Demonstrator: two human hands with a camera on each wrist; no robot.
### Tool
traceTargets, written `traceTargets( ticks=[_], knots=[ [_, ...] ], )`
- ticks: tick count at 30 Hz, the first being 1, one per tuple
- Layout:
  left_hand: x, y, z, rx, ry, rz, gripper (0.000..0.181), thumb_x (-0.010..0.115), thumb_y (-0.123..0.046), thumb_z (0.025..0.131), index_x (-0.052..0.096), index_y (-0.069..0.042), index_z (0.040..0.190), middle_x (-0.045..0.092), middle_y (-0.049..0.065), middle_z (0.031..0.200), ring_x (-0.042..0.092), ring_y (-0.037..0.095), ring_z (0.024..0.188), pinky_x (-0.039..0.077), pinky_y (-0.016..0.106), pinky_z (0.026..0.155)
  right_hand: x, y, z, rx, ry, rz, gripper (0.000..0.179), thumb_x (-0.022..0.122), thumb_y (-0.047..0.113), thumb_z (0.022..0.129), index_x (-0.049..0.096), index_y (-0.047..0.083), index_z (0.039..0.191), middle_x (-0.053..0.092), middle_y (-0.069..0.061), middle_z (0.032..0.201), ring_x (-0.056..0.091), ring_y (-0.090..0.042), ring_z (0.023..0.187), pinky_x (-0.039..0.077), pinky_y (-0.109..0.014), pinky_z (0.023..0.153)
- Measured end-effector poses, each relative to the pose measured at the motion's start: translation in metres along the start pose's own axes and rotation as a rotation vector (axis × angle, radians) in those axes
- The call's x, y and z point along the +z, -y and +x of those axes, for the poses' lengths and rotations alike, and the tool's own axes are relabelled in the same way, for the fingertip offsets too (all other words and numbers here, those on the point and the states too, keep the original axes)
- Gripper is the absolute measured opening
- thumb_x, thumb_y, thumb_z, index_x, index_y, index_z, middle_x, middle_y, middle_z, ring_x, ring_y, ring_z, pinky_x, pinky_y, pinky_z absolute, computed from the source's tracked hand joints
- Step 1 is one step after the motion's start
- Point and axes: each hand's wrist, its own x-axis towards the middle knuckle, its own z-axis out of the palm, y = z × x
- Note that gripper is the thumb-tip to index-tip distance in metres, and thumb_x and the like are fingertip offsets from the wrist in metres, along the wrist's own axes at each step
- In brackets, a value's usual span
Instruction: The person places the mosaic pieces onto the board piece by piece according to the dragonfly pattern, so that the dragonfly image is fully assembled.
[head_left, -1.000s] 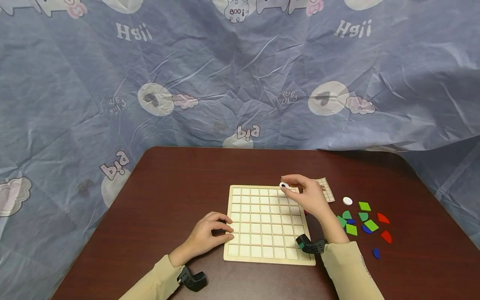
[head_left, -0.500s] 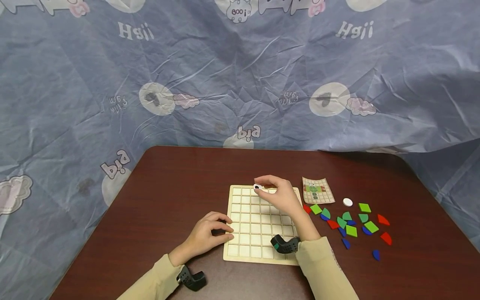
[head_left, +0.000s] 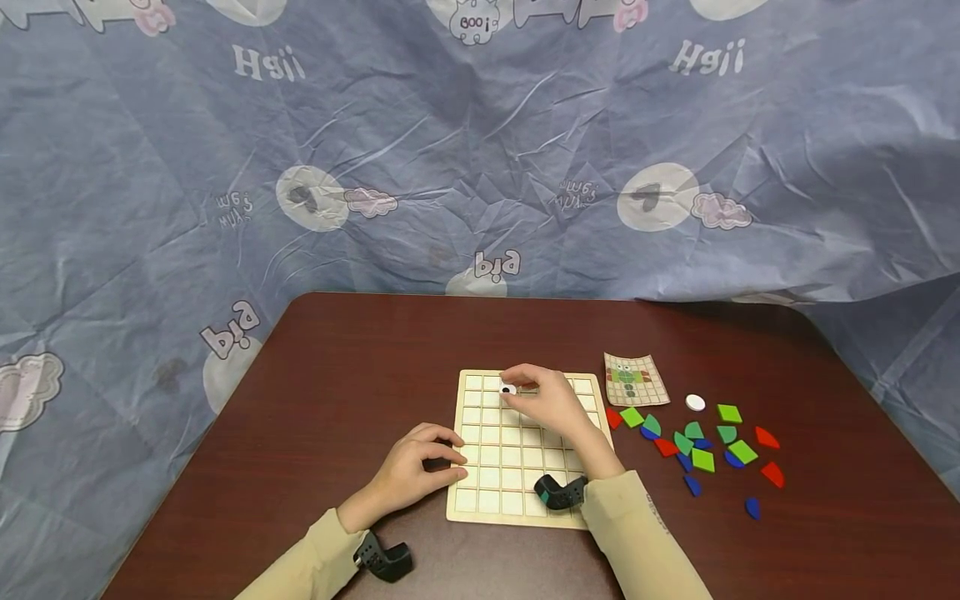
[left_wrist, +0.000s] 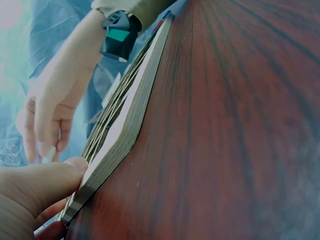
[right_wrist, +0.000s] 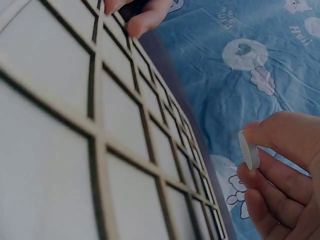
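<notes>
A pale wooden grid board (head_left: 489, 477) lies on the table. At its left edge my left hand (head_left: 411, 469) rests with relaxed fingers; in the left wrist view its thumb (left_wrist: 70, 170) touches the rim. Over the far part of the board, my right hand (head_left: 551, 406) pinches a small white disc (head_left: 508, 389) with a black dot, between thumb and fingers. Seen edge-on in the right wrist view, the disc (right_wrist: 249, 151) stands tilted, apart from the grid. The right hand and wrist cover part of the board's right half.
A pattern card (head_left: 637, 382) lies beyond the board's right side. Another white disc (head_left: 695, 402) is near it. Scattered right of the board are green squares (head_left: 702, 461), red (head_left: 772, 474) and blue (head_left: 753, 508) pieces, and green quarter-rounds (head_left: 726, 433). A patterned cloth (head_left: 420, 150) hangs behind the table.
My right hand has moved left across the board with the white disc, then slightly toward me, uncovering the card and several pieces. The left hand has stayed at the edge.
</notes>
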Motion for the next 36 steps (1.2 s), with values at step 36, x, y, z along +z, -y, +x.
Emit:
traceTargets(
  ticks=[36],
  knots=[
    [-0.001, -0.002, 0.001, -0.021, 0.005, -0.022, 0.011, 0.074, -0.027, 0.082, 0.075, -0.020, 0.090, 0.062, -0.004, 0.108, 0.053, 0.014, 0.103, 0.046, 0.033, 0.083, 0.011, -0.032, 0.001, -0.004, -0.008, -0.101, 0.026, 0.074, 0.025, 0.082, 0.071, 0.020, 0.107, 0.065, 0.008, 0.102, 0.058, -0.013, 0.091, 0.048, -0.035, 0.079]
  ],
)
